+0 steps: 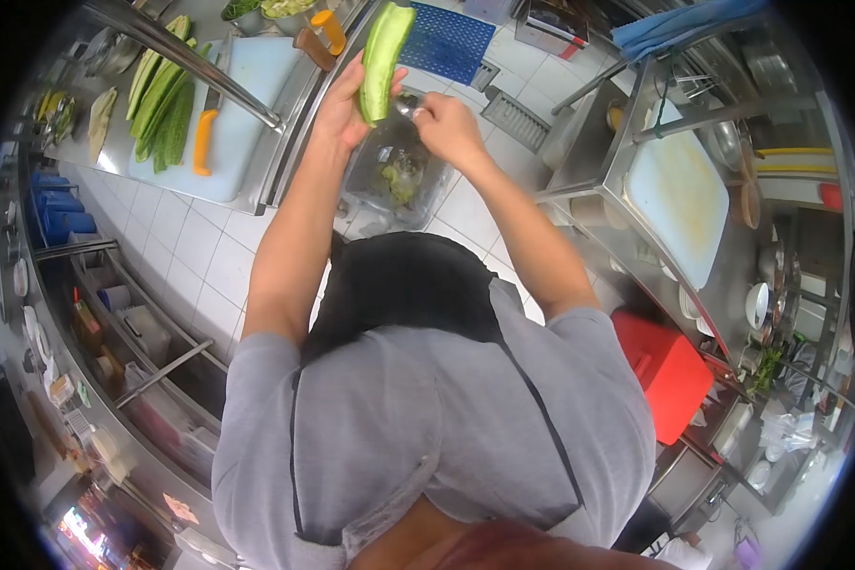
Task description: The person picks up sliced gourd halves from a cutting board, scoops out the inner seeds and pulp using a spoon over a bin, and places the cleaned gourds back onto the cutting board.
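A long light-green piece of gourd is held nearly upright in my left hand, its pale inner side showing. Just right of its lower end, my right hand is closed on a metal spoon. Below both hands a clear bin holds some green scraps. On the white cutting board to the left, several green gourds lie beside a knife with an orange handle.
Two spice bottles, one with an orange top, stand at the counter's edge. A metal rail crosses above the board. At right are another cutting board and a red bin. A blue mat lies ahead.
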### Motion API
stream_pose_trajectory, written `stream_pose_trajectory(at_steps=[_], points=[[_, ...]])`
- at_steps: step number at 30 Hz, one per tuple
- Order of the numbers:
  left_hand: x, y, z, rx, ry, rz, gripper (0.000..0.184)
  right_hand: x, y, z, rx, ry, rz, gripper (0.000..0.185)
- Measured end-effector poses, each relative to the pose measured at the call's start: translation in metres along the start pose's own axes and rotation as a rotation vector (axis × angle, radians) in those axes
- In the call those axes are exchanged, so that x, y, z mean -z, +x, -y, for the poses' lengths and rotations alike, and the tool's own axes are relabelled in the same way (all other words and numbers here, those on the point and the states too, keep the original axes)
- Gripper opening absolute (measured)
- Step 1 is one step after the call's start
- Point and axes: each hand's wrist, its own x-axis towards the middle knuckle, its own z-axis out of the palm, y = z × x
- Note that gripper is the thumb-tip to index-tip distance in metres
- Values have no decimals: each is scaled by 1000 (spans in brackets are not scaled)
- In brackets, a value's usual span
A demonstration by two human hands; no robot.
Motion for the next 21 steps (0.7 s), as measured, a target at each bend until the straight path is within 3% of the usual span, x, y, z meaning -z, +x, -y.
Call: stream_pose_trajectory(at_steps=[3, 6, 10, 13, 16, 18, 19, 21], points=[[-8, -7, -5, -59, -11, 32, 58, -1, -2, -2, -320, 661, -51, 19], [-12, -9, -6, -85, -29, 82, 55, -3, -4, 11, -379, 860, -61, 19], [-17, -9, -8, -95, -97, 128, 54, -13, 8, -5, -220, 889, -123, 27], [-22, -14, -15, 22, -374, 148, 63, -4, 14, -10, -231, 855, -97, 29], [-48, -21, -17, -22, -371, -160, 83, 9, 18, -9, -328, 837, 24, 27], [-38, -24, -14, -17, -368, -148, 90, 9, 24, -15, -315, 889, 67, 24], [-33, -26, -15, -13, -368, -143, 93, 8, 33, -24, -184, 767, -10, 24], [-18, -35, -27, 81, -439, 131, 100, 9, 52, -43, 72, 515, -160, 24]])
